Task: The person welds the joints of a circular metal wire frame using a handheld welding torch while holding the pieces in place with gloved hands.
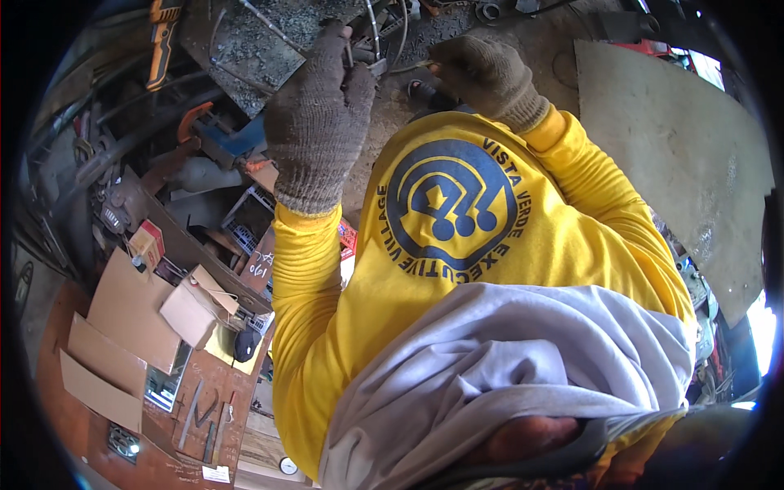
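Both my hands wear brown knit work gloves. My left hand (321, 122) is at the top centre, its fingers closed round a short thin metal rod (349, 54) that shows between thumb and forefinger. Close to its thumb is the lower end of a jointed metal rod (375, 37). My right hand (486, 77) is to the right of it, fingers curled in a pinch on a thin wire (415, 66) that points toward the left hand. The fingertips are partly hidden. Under the rods lies a dark, speckled metal plate (245, 61).
An orange and black power tool (164, 41) lies at the upper left, above an orange-handled tool (193, 122). Opened cardboard boxes (131, 310) and hand tools (208, 420) lie on a brown table (61, 327) at lower left. A large flat sheet (670, 163) stands at right.
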Available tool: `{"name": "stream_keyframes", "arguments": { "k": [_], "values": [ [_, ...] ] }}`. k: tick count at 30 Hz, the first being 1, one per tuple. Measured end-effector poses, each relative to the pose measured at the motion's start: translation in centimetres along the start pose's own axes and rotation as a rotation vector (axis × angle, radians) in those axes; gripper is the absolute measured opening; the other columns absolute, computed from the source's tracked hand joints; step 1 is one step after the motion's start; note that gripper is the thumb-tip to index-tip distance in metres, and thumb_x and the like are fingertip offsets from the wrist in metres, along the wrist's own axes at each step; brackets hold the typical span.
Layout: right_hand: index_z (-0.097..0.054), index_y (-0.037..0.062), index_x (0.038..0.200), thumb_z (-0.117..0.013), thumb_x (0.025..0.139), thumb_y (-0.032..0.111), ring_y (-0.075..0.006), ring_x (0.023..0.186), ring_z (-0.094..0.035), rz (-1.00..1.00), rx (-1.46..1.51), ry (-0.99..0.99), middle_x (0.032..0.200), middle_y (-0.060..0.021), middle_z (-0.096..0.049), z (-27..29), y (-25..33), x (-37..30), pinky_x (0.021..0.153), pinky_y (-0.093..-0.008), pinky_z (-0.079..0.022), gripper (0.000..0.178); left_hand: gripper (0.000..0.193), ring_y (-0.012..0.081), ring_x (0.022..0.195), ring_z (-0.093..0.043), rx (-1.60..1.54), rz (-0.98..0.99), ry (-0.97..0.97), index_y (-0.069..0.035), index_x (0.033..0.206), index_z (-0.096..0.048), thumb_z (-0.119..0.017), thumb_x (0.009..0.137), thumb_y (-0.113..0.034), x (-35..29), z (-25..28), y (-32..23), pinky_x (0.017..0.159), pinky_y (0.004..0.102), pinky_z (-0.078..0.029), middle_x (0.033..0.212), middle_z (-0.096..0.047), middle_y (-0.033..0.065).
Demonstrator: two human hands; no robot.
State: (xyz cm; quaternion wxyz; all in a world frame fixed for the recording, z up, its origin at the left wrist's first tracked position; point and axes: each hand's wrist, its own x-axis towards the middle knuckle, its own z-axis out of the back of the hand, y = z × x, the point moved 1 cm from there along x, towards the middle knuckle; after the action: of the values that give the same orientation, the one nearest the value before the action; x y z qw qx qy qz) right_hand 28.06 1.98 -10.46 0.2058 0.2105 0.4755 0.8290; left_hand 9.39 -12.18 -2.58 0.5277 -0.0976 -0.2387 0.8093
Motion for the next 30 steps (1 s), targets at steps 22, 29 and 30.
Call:
{"name": "stream_keyframes", "arguments": {
  "k": [22,29,30],
  "values": [
    [-0.070,0.0126,0.114,-0.076,0.083,0.017,-0.0285,0.079,-0.070,0.452,-0.253,-0.037,0.090,-0.0087,-0.070,-2.4,1.7,1.5,0.068,-0.0380,-0.057,0.031,0.046,0.0247,0.079,-0.073,0.108,-0.009,0.144,-0.003,0.134,-0.057,-0.067,0.094,-0.022,1.0,1.3,-0.2,0.073,0.0379,-0.056,0.099,-0.074,0.0138],
    [-0.070,0.0101,0.116,-0.075,0.080,0.015,-0.0277,0.085,-0.071,0.556,-0.396,0.017,0.091,-0.0078,-0.070,-2.8,1.6,2.0,0.074,-0.0369,-0.058,0.037,0.044,0.0242,0.075,-0.069,0.083,-0.037,0.089,-0.004,0.134,-0.058,-0.067,0.094,-0.022,0.9,0.7,0.8,0.071,0.0384,-0.055,0.095,-0.071,0.0135],
    [-0.070,0.0095,0.117,-0.075,0.079,0.015,-0.0276,0.086,-0.071,0.596,-0.409,0.004,0.091,-0.0074,-0.070,-2.9,1.3,2.2,0.075,-0.0368,-0.058,0.038,0.044,0.0242,0.076,-0.069,0.059,0.000,0.118,-0.004,0.134,-0.058,-0.067,0.094,-0.022,1.0,0.7,0.8,0.071,0.0385,-0.055,0.096,-0.071,0.0137]
  ]
}}
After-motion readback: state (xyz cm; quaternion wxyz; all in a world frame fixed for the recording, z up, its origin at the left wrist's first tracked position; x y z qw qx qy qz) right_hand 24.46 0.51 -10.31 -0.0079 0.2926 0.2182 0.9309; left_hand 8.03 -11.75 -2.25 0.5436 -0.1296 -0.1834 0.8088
